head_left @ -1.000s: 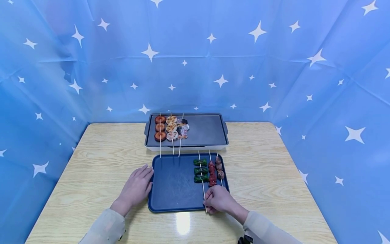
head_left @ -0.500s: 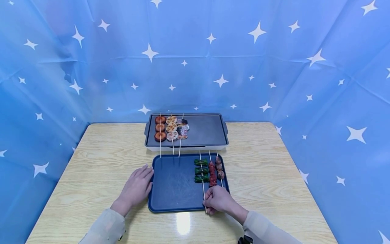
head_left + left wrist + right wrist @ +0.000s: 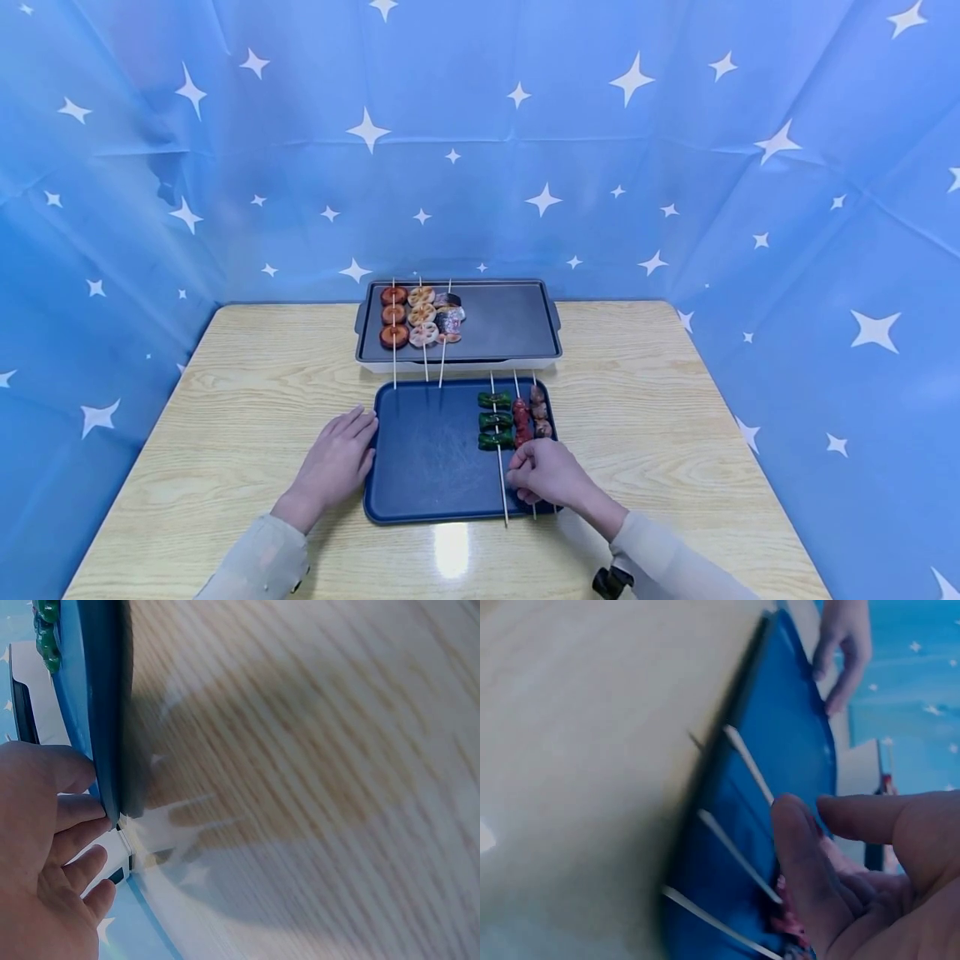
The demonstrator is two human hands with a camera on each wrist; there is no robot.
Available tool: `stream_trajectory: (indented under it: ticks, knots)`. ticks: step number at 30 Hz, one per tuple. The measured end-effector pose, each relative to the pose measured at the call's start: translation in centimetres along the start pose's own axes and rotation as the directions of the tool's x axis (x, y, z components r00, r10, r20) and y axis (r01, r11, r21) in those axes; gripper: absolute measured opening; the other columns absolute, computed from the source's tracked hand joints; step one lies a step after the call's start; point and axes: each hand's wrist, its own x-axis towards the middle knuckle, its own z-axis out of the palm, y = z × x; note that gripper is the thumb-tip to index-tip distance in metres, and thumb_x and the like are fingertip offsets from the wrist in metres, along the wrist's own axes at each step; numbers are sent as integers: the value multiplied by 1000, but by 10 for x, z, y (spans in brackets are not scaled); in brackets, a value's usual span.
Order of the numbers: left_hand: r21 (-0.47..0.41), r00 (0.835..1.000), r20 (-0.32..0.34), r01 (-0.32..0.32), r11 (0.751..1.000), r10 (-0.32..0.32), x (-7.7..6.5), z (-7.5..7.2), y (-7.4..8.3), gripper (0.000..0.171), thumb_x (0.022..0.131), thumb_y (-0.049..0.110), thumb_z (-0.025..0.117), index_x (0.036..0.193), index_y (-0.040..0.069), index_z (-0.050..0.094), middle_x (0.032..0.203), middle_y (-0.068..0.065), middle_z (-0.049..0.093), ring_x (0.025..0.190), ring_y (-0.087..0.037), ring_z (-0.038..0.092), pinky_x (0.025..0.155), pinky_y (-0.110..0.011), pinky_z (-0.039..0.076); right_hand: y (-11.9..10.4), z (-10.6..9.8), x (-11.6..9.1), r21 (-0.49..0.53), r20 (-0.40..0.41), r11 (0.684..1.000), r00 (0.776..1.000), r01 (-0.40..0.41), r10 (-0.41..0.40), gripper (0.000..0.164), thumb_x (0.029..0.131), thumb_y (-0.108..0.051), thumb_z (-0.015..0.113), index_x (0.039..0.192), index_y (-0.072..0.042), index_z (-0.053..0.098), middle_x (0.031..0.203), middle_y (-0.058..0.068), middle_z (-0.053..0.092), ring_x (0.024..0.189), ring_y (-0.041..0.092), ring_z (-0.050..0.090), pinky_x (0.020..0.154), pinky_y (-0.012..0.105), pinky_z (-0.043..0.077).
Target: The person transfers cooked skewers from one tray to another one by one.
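My left hand (image 3: 335, 457) rests at the left rim of the dark blue tray (image 3: 427, 458), its fingertips against the edge; the left wrist view also shows these fingers (image 3: 79, 814) at the rim. On the tray's right side lie a green pepper skewer (image 3: 496, 421), a red meat skewer (image 3: 521, 415) and a brown meatball-like skewer (image 3: 538, 408). Over the sticks of the last two is my right hand (image 3: 553, 475), hiding part of them. In the right wrist view, a gap shows between its thumb and index finger (image 3: 862, 816), with nothing held.
Behind the tray stands a grill plate (image 3: 510, 321) with two side handles. On its left half lie a reddish-brown round-slice skewer (image 3: 393, 315), a lotus root skewer (image 3: 422, 314) and a fish skewer (image 3: 450, 319), their sticks reaching toward the tray. A blue starry curtain surrounds the wooden table (image 3: 247, 400).
My right hand has let go of the green pepper skewer's stick and shifted slightly up and right, over the red meat skewer. My left hand has stayed at the tray's rim.
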Motion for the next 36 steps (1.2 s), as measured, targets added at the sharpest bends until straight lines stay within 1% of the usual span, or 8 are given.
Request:
stream_trajectory:
  ticks: [4,8,12,18,22,26,31,36]
  knots:
    - [-2,1000,2,5,1000,-5,-1,-1,0,46,90,21,66,129,-2,61,138,-14,59,136,-34,46,114,-49,37,-9,-11,11,25,-33,1000,999,20,-19,8,88,-5,67,90,2,66,72,12,71,60,18,68,56,33,62]
    - [-4,1000,13,12,1000,-12,-1,-1,-1,46,90,21,66,129,-2,60,138,-14,58,137,-34,45,114,-49,37,-22,-21,23,36,-67,999,998,14,-12,9,89,-5,66,93,3,66,77,17,72,65,24,71,60,37,63]
    - [-2,1000,9,9,1000,-9,-1,0,-1,46,90,21,66,129,-2,61,138,-14,58,137,-34,45,114,-50,38,-33,-27,35,55,-65,998,998,19,-15,13,90,-6,64,98,4,67,85,23,72,71,29,72,65,40,63]
    - [0,1000,3,4,1000,-4,-1,-1,-1,45,90,20,66,129,-2,61,138,-14,59,136,-34,46,113,-49,38,-46,-26,57,103,-55,995,998,13,-7,21,92,-9,64,106,6,68,92,23,73,79,33,73,72,43,63]
    - [-1,1000,0,4,1000,-4,-1,-1,0,45,89,20,67,128,-2,61,137,-14,59,136,-34,46,113,-49,38,-56,-19,70,118,-64,993,998,11,-3,19,92,-11,64,106,1,69,96,23,73,83,34,73,75,44,63]
    - [-1,1000,-11,0,1000,0,-1,-1,0,45,89,20,67,128,-1,62,137,-14,59,136,-34,47,113,-49,38,-66,-12,81,123,-74,992,997,9,0,17,93,-13,64,105,-3,70,98,22,73,84,32,73,76,43,62]
    - [-5,1000,-24,-5,1000,4,-1,-2,0,44,89,20,67,127,-1,62,137,-14,59,135,-34,48,113,-49,39,-75,-6,93,155,-66,988,998,9,1,23,95,-14,62,111,2,68,100,23,72,76,22,73,76,42,62]
    - [-19,1000,-22,3,1000,-3,-2,-3,1,44,89,19,67,127,-2,62,137,-14,59,135,-34,47,113,-50,39,-79,1,106,171,-80,985,997,10,4,24,95,-14,61,111,2,68,102,24,72,72,15,72,70,34,63]
